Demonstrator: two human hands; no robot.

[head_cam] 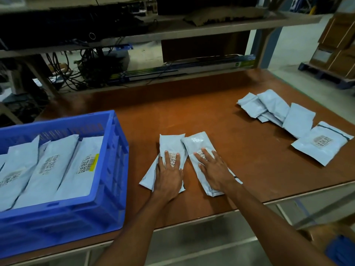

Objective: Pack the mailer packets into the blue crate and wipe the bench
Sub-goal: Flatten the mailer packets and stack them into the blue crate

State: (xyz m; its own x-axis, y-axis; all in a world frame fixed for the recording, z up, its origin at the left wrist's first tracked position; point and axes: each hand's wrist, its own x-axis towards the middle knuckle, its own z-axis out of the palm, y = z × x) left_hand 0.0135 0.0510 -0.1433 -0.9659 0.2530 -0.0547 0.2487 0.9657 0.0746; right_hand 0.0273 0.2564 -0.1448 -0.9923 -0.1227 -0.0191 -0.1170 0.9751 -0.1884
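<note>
Blue plastic crate [107, 150] sits at the left of the brown table [211, 120], already holding several pale mailer packets [48, 166] stood in a row. Each hand lies flat, its grip open and fingers spread: the left hand [169, 177] presses one small stack of packets [172, 144], the right hand [215, 171] a second stack [196, 143] just beside it. Packing looks partly done; a loose pile [288, 116] waits well apart at the right, and wiping seems unstarted, with no cloth visible.
</note>
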